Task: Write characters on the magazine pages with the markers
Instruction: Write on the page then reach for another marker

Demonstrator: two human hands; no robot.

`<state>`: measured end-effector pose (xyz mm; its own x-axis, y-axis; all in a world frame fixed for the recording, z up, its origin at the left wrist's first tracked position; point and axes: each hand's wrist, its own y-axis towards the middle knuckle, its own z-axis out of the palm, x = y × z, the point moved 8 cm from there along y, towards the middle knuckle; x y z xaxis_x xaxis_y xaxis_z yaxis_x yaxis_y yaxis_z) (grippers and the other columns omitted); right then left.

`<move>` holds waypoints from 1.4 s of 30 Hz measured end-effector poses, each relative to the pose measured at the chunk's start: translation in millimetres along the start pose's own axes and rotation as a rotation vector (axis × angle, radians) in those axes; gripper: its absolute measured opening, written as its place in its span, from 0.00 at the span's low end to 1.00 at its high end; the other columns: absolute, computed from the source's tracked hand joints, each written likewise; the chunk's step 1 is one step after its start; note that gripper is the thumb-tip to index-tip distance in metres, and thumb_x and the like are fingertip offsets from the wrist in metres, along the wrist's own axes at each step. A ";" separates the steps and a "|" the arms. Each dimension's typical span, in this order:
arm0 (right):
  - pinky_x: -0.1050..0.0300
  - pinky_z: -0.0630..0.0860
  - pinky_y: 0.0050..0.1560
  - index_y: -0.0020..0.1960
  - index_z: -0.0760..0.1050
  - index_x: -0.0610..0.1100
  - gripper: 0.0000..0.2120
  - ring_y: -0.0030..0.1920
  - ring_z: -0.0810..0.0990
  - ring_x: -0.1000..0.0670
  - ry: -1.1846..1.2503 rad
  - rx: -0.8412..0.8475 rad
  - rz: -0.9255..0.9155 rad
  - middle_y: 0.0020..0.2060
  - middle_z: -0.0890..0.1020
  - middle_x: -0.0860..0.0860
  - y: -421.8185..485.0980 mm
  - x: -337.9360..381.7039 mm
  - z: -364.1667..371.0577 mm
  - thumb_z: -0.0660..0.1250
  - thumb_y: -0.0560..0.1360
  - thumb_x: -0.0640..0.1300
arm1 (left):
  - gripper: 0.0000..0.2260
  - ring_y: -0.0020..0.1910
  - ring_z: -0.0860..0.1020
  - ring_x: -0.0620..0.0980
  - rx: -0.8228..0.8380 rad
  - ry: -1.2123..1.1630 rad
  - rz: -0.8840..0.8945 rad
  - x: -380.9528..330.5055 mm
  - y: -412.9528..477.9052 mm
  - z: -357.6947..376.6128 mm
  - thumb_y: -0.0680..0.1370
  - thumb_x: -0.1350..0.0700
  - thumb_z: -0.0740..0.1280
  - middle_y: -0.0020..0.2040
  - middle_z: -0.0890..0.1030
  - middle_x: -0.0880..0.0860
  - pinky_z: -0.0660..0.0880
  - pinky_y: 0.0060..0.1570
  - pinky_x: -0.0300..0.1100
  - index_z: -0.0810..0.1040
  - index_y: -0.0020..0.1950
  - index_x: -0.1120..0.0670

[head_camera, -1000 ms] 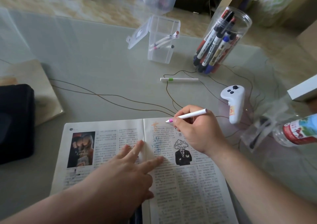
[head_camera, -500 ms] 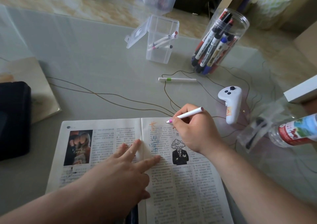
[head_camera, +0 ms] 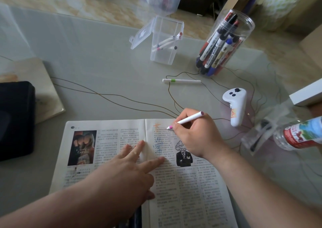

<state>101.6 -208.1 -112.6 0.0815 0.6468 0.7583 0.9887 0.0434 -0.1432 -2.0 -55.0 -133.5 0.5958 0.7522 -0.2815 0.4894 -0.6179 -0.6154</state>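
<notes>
right hand (head_camera: 196,137): pinches pink marker (head_camera: 187,120), tip on top of right page
left hand (head_camera: 129,172): fingers spread flat, pressing magazine (head_camera: 191,193) near the fold
magazine: open on table (head_camera: 104,74)
green marker (head_camera: 181,81): loose, beyond magazine

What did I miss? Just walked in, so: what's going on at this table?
A person is writing on an open magazine. The right hand holds a pink marker, tip at the top of the right page, beside an orange character. The left hand, fingers spread, presses the pages flat. A green-banded marker lies on the table.
</notes>
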 end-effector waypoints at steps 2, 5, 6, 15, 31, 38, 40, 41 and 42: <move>0.65 0.67 0.27 0.37 0.77 0.44 0.08 0.26 0.72 0.55 -0.037 -0.044 0.003 0.24 0.78 0.52 1.6 -1.4 -5.3 0.73 0.73 0.41 | 0.19 0.76 0.32 0.65 0.001 0.005 0.001 -0.6 0.7 -0.6 0.83 0.39 0.53 0.79 0.39 0.37 0.30 0.68 0.62 0.75 0.65 0.48; 0.66 0.66 0.26 0.37 0.77 0.43 0.08 0.25 0.71 0.56 0.009 -0.042 0.036 0.23 0.77 0.53 2.9 -5.0 -8.7 0.73 0.73 0.40 | 0.19 0.77 0.32 0.64 0.001 0.002 -0.008 -0.6 1.1 -0.7 0.84 0.39 0.53 0.79 0.39 0.36 0.31 0.70 0.62 0.75 0.65 0.48; 0.65 0.66 0.26 0.36 0.77 0.43 0.08 0.24 0.70 0.56 0.044 -0.040 0.043 0.23 0.76 0.54 2.9 -6.0 -9.6 0.73 0.73 0.39 | 0.19 0.77 0.32 0.64 0.003 -0.004 -0.013 -0.5 1.3 -0.5 0.84 0.39 0.53 0.79 0.39 0.36 0.31 0.71 0.62 0.75 0.65 0.48; 0.66 0.65 0.29 0.36 0.79 0.46 0.09 0.26 0.72 0.56 0.050 -0.012 -0.024 0.23 0.76 0.58 1.8 -4.6 -8.1 0.75 0.74 0.42 | 0.19 0.77 0.31 0.63 0.023 -0.030 -0.023 -0.6 -0.4 -1.9 0.84 0.39 0.53 0.80 0.39 0.37 0.35 0.76 0.63 0.74 0.66 0.48; 0.61 0.66 0.29 0.35 0.76 0.42 0.09 0.25 0.69 0.55 0.023 0.055 0.033 0.22 0.75 0.55 1.8 -10.6 -7.7 0.73 0.72 0.38 | 0.19 0.79 0.35 0.60 -0.036 -0.038 -0.025 0.7 -2.2 -8.1 0.83 0.39 0.56 0.80 0.44 0.35 0.33 0.74 0.58 0.77 0.62 0.48; 0.55 0.72 0.35 0.35 0.79 0.43 0.04 0.34 0.77 0.44 0.515 0.112 -0.042 0.30 0.80 0.40 -21.2 24.6 -26.1 0.71 0.68 0.39 | 0.20 0.32 0.77 0.41 -0.814 -0.621 -0.181 35.2 -56.5 -72.4 0.68 0.29 0.64 0.32 0.81 0.41 0.73 0.33 0.34 0.82 0.39 0.44; 0.61 0.73 0.34 0.36 0.80 0.43 0.04 0.33 0.77 0.47 0.590 0.185 -0.099 0.30 0.79 0.40 -32.6 43.2 -27.6 0.71 0.69 0.37 | 0.12 0.23 0.73 0.42 -0.816 -0.788 -0.245 34.9 -62.8 -77.4 0.68 0.36 0.71 0.27 0.80 0.44 0.69 0.26 0.33 0.84 0.38 0.44; 0.63 0.72 0.34 0.37 0.81 0.43 0.04 0.32 0.77 0.48 0.617 0.217 -0.121 0.30 0.79 0.39 -38.4 50.6 -28.4 0.71 0.69 0.37 | 0.09 0.21 0.71 0.41 -0.807 -0.847 -0.252 32.6 -64.3 -77.9 0.69 0.41 0.74 0.27 0.80 0.45 0.67 0.24 0.32 0.84 0.38 0.45; 0.63 0.72 0.34 0.37 0.81 0.43 0.04 0.32 0.77 0.48 0.644 0.239 -0.138 0.30 0.79 0.39 -43.6 56.7 -29.8 0.70 0.69 0.36 | 0.06 0.20 0.70 0.40 -0.796 -0.892 -0.249 29.1 -65.4 -78.2 0.71 0.44 0.75 0.27 0.81 0.45 0.66 0.24 0.30 0.85 0.39 0.45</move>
<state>66.8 -196.0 -44.4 0.0884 0.0466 0.9950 0.9466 0.3071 -0.0985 33.1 -10.6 -43.9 -0.0625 0.5699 -0.8193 0.9675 -0.1668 -0.1898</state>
